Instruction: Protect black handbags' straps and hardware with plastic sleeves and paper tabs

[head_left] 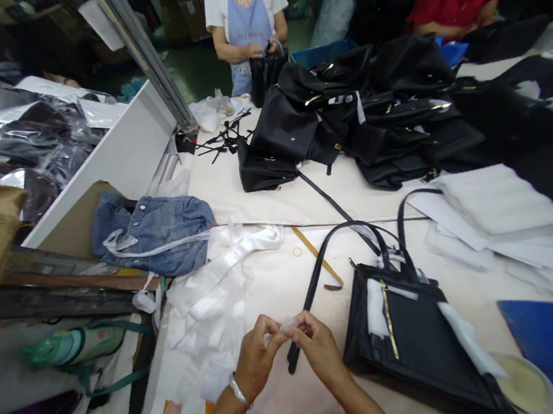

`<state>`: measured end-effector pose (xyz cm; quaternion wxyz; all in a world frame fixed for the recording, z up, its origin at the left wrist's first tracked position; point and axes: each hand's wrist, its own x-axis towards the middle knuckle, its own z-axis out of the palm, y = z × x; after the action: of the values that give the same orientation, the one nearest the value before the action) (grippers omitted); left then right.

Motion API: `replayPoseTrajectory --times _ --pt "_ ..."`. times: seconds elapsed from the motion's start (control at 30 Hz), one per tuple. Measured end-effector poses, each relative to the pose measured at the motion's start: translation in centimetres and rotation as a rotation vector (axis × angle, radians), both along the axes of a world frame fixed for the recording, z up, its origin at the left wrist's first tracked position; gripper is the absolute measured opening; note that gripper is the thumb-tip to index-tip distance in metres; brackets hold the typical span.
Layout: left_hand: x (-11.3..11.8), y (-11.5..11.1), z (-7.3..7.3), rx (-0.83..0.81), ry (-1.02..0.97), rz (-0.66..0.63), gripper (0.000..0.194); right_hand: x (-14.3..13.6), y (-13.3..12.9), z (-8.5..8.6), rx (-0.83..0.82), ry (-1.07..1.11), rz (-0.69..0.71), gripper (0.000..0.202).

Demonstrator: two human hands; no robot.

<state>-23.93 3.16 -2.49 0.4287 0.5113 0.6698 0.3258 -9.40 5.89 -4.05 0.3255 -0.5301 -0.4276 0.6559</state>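
Note:
My left hand [254,354], with a silver bracelet on the wrist, and my right hand [318,346] meet above the near part of the table. Between their fingertips both pinch a small piece of thin white wrapping sheet [287,327]. Just under it passes a black strap [311,290], its loose end lying by my right hand. The strap belongs to a black handbag [418,334] on the right, which has a gold zip and white wrapping on some parts. Left of my hands lies a heap of thin white wrapping sheets [204,316].
Black bags [291,124] are piled at the back, with two people [249,29] beyond. A denim bag [158,225] lies left. White foam sheets [497,200], a blue folder [550,341] and a round tub [524,381] are right. A metal post [148,61] rises at back left.

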Motion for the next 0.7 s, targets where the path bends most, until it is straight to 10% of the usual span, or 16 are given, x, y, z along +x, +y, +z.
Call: replayPoseTrajectory --times 0.27,0.5,0.7 --pt "-1.5 -0.4 -0.3 -0.190 -0.308 -0.143 0.023 0.2 -1.0 -0.6 0.032 0.045 -0.026 0.018" --pt "-2.8 -1.5 -2.3 -0.256 -0.183 -0.164 0.026 1.5 -1.7 -3.1 -0.052 0.019 0.021 0.032" --pt "-3.2 -1.7 -1.8 -0.219 -0.130 -0.143 0.024 2.1 -0.8 -6.9 0.033 -0.704 0.199 0.035"
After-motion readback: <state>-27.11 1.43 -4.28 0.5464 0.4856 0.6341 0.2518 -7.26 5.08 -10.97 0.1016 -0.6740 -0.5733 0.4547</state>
